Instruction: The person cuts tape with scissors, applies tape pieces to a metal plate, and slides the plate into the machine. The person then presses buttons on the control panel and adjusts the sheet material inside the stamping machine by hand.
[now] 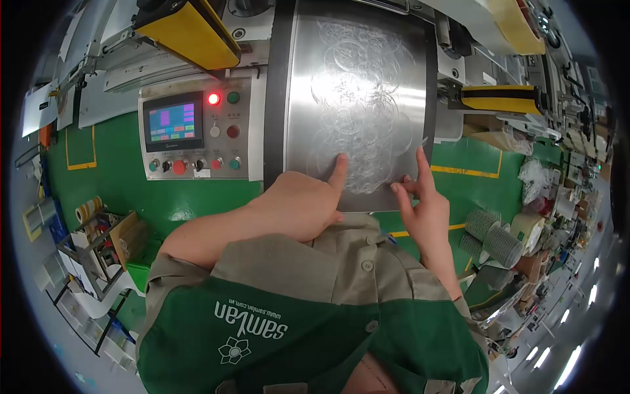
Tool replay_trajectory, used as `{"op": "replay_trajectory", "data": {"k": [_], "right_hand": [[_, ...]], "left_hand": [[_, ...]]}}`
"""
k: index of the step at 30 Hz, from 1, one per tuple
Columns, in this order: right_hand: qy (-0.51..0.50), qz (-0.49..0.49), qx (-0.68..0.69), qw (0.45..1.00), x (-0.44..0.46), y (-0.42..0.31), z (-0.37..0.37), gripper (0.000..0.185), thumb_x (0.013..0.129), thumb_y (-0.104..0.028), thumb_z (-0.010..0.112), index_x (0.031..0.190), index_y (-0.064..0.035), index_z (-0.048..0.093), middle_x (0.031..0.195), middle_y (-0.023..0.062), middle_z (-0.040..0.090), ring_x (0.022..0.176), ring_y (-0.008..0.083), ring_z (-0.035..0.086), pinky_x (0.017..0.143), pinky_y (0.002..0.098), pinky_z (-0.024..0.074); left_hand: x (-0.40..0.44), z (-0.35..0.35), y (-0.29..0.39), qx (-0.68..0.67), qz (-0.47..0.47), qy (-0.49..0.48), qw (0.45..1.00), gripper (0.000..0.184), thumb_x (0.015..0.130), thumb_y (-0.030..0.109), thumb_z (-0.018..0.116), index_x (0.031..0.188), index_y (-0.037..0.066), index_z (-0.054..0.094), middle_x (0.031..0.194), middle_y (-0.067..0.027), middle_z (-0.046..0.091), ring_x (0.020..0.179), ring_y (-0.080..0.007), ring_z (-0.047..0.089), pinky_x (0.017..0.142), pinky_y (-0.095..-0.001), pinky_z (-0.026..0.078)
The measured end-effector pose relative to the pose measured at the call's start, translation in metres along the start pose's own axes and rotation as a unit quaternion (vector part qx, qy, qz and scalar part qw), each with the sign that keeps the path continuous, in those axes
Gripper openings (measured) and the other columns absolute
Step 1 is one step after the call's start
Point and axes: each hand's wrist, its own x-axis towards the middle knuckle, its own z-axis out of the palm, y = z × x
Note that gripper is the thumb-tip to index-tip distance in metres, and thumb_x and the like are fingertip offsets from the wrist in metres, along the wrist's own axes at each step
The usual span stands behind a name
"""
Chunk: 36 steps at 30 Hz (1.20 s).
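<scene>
A shiny metal plate [305,125] with swirling round marks lies within a dark-edged bed. My left hand [312,200] is over its lower left part, index finger stretched out with the tip at the marked surface; the other fingers are mostly hidden beneath the hand. At the plate's lower right edge is my right hand [426,203], with index finger extended, thumb apart and the other fingers partly bent. Nothing is visibly held in either hand. A small pale sliver shows by the right index fingertip, too small to identify.
Left of the plate stands a control panel [220,167] with a lit screen [173,123] and red lamp [213,99]. Yellow-black machine parts [190,36] flank the bed above. Green floor [190,197] surrounds it; a cart [98,243] and grey rolls [502,243] stand farther out.
</scene>
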Motion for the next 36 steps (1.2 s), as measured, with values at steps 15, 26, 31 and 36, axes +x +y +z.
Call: {"op": "replay_trajectory", "data": {"k": [15, 26, 31, 36], "right_hand": [[-0.026, 0.037, 0.004, 0.999, 0.004, -0.009, -0.006, 0.074, 0.088, -0.009, 0.072, 0.152, -0.0084, 0.034, 0.083, 0.0113, 0.074, 0.097, 0.0232, 0.073, 0.078, 0.0302, 0.0551], [-0.034, 0.014, -0.021, 0.999, 0.003, -0.004, -0.007, 0.073, 0.087, -0.013, 0.073, 0.150, -0.0070, 0.037, 0.084, 0.0094, 0.074, 0.097, 0.0241, 0.072, 0.075, 0.0318, 0.0561], [0.003, -0.008, 0.008, 1.000, 0.007, -0.001, -0.010, 0.060, 0.087, -0.015, 0.074, 0.142, -0.0089, 0.051, 0.081, 0.0104, 0.073, 0.082, 0.0233, 0.072, 0.068, 0.0311, 0.0549], [0.017, 0.018, 0.175, 0.984, 0.035, -0.002, -0.017, 0.036, 0.088, -0.005, 0.071, 0.124, -0.0041, 0.063, 0.081, 0.0049, 0.069, 0.074, 0.0076, 0.063, 0.070, 0.0241, 0.0508]], "left_hand": [[0.010, -0.008, 0.001, 0.034, 0.001, -0.014, 0.999, 0.079, 0.097, 0.034, 0.054, 0.144, -0.020, 0.022, 0.062, -0.0127, 0.061, 0.056, -0.0326, 0.062, 0.054, -0.0452, 0.047], [0.011, -0.009, 0.003, 0.041, 0.005, -0.009, 0.999, 0.077, 0.098, 0.037, 0.053, 0.143, -0.019, 0.025, 0.061, -0.0138, 0.061, 0.058, -0.0335, 0.063, 0.057, -0.0446, 0.047], [0.011, -0.013, 0.002, 0.044, 0.013, -0.014, 0.999, 0.075, 0.098, 0.033, 0.053, 0.143, -0.020, 0.025, 0.063, -0.0130, 0.063, 0.058, -0.0319, 0.064, 0.055, -0.0448, 0.048], [0.011, -0.008, -0.004, 0.018, 0.018, 0.000, 1.000, 0.076, 0.099, 0.037, 0.051, 0.145, -0.018, 0.024, 0.059, -0.0120, 0.060, 0.056, -0.0327, 0.062, 0.054, -0.0448, 0.047]]}}
